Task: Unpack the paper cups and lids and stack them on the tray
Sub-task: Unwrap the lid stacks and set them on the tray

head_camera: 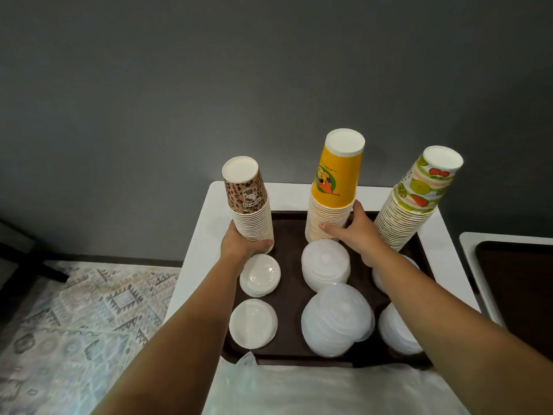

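- Left hand (239, 244) grasps the base of the leopard-print stack of upturned paper cups (250, 205), far-left on the dark brown plastic tray (288, 232).
- Right hand (354, 232) wraps the yellow cartoon-print cup stack (332, 193), tray's middle.
- Fruit-print cup stack (414, 202) leans at far right, untouched.
- Piles of white plastic lids (259, 278) lie in front of the cups.

My left hand (239, 245) grips the leopard-print paper cup stack (250, 209) low down; my right hand (356, 232) holds the yellow paper cup stack (330, 199), both standing upside down on the dark brown tray (288, 295) among white plastic lid piles (326, 265).
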